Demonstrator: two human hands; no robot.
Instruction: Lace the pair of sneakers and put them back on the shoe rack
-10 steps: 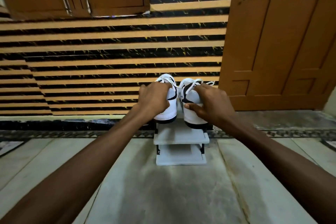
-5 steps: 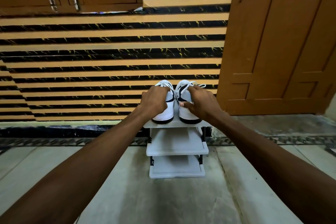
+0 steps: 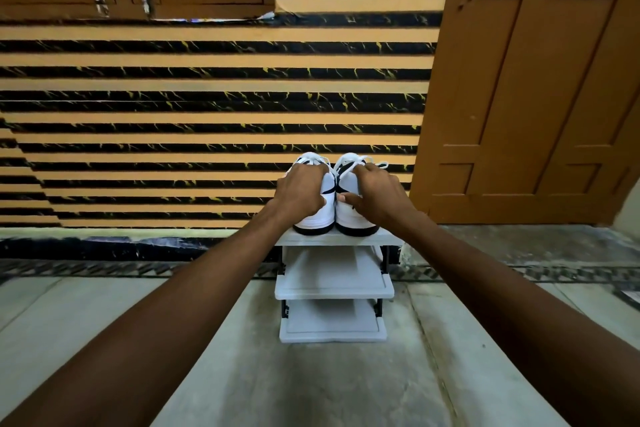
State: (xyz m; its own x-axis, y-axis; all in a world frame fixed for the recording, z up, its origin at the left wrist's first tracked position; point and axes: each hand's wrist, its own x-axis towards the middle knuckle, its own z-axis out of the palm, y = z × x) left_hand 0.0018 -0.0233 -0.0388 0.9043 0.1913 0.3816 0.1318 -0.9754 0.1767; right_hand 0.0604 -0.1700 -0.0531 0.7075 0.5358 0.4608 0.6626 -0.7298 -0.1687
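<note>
The grey three-tier plastic shoe rack (image 3: 334,290) carried on its top shelf the white-and-black laced left sneaker (image 3: 318,218), just beside the matching right sneaker (image 3: 350,217). Our left grip (image 3: 300,195) curled round the left sneaker's heel, our right grip (image 3: 378,198) round the other's.

On the grey shoe rack (image 3: 334,290), the top shelf (image 3: 332,241) carries both sneakers (image 3: 349,218) side by side.

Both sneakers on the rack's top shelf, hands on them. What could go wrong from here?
1. The heels of the left sneaker and right sneaker sit close to the front edge of the top shelf; a careless release could drop them.
2. A loose lace loop sticks out beside the right hand; withdrawing could snag it and drag that sneaker.
</note>
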